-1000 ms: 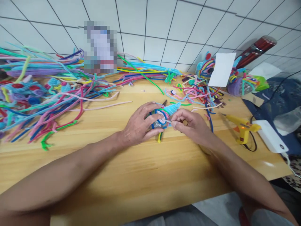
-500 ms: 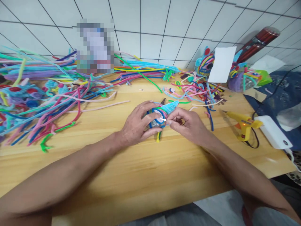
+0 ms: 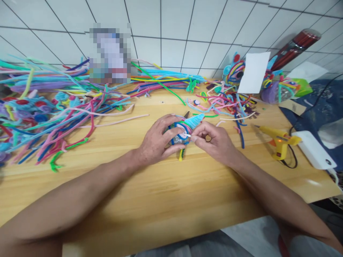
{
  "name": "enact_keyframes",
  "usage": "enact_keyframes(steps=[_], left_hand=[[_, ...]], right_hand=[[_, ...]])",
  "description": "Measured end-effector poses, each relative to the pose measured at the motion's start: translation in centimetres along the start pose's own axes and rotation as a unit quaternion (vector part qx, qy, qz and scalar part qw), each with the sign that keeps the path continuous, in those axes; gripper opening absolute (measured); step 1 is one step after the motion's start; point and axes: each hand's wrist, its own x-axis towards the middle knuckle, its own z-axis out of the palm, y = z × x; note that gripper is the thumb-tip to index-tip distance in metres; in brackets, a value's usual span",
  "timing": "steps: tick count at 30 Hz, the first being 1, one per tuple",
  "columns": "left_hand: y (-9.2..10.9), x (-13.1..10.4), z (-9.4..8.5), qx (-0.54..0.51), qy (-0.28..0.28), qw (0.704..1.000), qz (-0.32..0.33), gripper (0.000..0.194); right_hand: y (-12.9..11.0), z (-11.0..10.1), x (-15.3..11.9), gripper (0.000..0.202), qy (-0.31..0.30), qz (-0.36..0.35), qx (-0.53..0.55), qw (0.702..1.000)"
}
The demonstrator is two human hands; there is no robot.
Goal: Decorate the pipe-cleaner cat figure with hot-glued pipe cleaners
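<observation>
A small rounded craft piece (image 3: 179, 138) with blue rings, a pale pink centre and a clear shiny body lies at the middle of the table. My left hand (image 3: 159, 139) wraps round it from the left, fingers over its top. A light-blue pointed part (image 3: 195, 121) sticks out at its upper right, and a yellow and green piece (image 3: 182, 154) shows below. My right hand (image 3: 211, 139) pinches a thin white stick (image 3: 187, 135), whose tip meets the pink centre.
Many coloured pipe cleaners (image 3: 66, 107) cover the left and back of the wooden table (image 3: 150, 207). On the right lie a yellow glue gun (image 3: 281, 141) and a white box (image 3: 316, 150). Behind are a white card (image 3: 253, 73), a red cylinder (image 3: 297, 48) and decorated crafts (image 3: 234, 73).
The whole view has shifted slightly. Both hands keep their holds, and the white stick stays against the pink centre.
</observation>
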Motion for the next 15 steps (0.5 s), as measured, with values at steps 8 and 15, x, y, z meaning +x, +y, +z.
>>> enact_keyframes(steps=[8,15], left_hand=[[-0.07,0.05,0.14,-0.008,0.013,1.000,0.011,0.044],[-0.20,0.01,0.16,-0.006,0.015,1.000,0.015,0.047]], right_hand=[[0.03,0.31,0.24,0.010,-0.003,-0.017,0.015,1.000],[0.31,0.22,0.17,0.010,0.004,-0.006,0.030,1.000]])
